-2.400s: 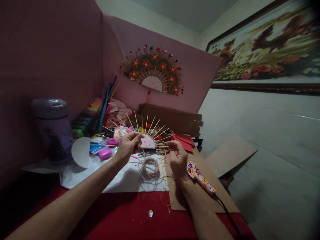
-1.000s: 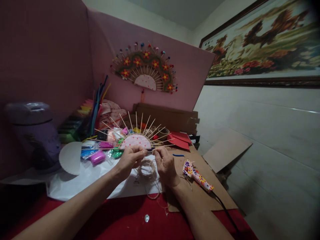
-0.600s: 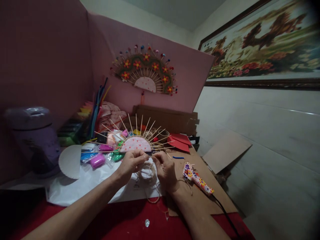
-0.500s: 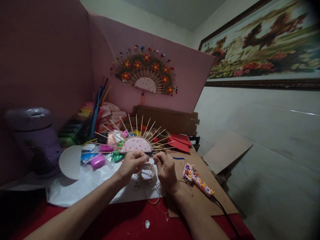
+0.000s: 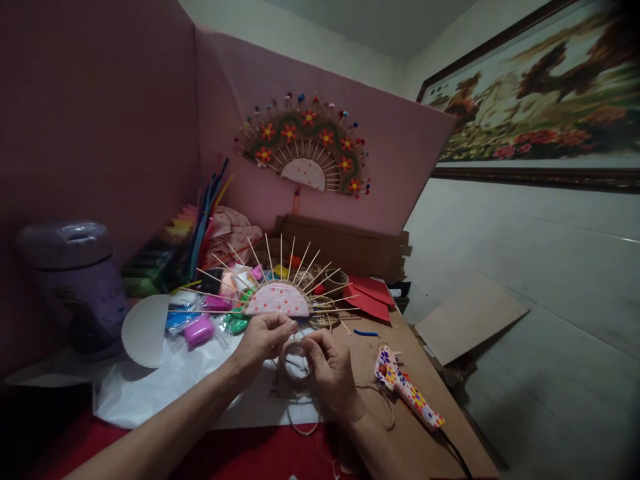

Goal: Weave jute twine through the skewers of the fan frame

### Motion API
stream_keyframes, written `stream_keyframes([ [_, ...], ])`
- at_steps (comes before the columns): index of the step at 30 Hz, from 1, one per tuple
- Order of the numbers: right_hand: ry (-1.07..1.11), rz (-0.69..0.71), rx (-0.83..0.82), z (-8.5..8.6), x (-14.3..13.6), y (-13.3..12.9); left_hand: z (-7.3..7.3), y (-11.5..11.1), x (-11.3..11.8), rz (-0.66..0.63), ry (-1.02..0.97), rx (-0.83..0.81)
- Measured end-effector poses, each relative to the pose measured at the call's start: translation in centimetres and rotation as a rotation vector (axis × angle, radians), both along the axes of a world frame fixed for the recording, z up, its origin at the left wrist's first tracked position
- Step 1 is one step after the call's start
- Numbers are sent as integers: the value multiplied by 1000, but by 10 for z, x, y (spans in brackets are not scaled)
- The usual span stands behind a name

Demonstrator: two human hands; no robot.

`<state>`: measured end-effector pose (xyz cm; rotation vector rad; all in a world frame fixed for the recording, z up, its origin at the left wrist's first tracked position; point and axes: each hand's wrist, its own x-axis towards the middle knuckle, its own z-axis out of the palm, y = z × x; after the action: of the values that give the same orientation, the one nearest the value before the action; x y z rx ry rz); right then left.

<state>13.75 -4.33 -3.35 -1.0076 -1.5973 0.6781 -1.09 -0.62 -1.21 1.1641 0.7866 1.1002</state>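
My left hand (image 5: 264,341) is closed in a pinch, thumb against fingertips, on what looks like a thin strand of twine. Close beside it, my right hand (image 5: 331,370) pinches the twine too, with a small gap between the two hands. Below and between them is a coil of twine (image 5: 284,365), and a loose loop hangs down toward the red cloth. Just beyond my fingers stands a fan-shaped piece (image 5: 277,300): a half disc of white fabric with pink dots, with thin wooden sticks spreading from its curved edge.
A flower-patterned glue gun (image 5: 410,390) lies on cardboard (image 5: 370,357) at right, near a blue piece (image 5: 365,333) and red paper (image 5: 367,297). At left are a purple bottle (image 5: 75,293), a white half disc (image 5: 146,331) and bagged clay (image 5: 199,330). A finished-looking fan (image 5: 305,143) hangs behind.
The view has shifted, so the scene sits slightly lower and further right. Both hands stay pinched close together; my right fingertips have dropped slightly relative to the left.
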Motion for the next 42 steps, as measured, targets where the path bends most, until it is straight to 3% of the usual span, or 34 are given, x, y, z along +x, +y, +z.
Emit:
stream_keyframes([
  [5, 130, -45, -83, 0, 0, 3, -3, 0, 0, -20, -8, -14],
  [15, 217, -238, -58, 1, 2, 11, -4, -7, 6, -79, -55, -19],
  [27, 75, -42, -27, 5, 0, 1, -8, -7, 10, -24, -30, -16],
  [33, -56, -60, 4, 4, -1, 1, -11, -6, 10, 12, -86, -5],
  [42, -125, -120, 75, 4, -1, 1, -5, -8, 9, 75, 18, -1],
])
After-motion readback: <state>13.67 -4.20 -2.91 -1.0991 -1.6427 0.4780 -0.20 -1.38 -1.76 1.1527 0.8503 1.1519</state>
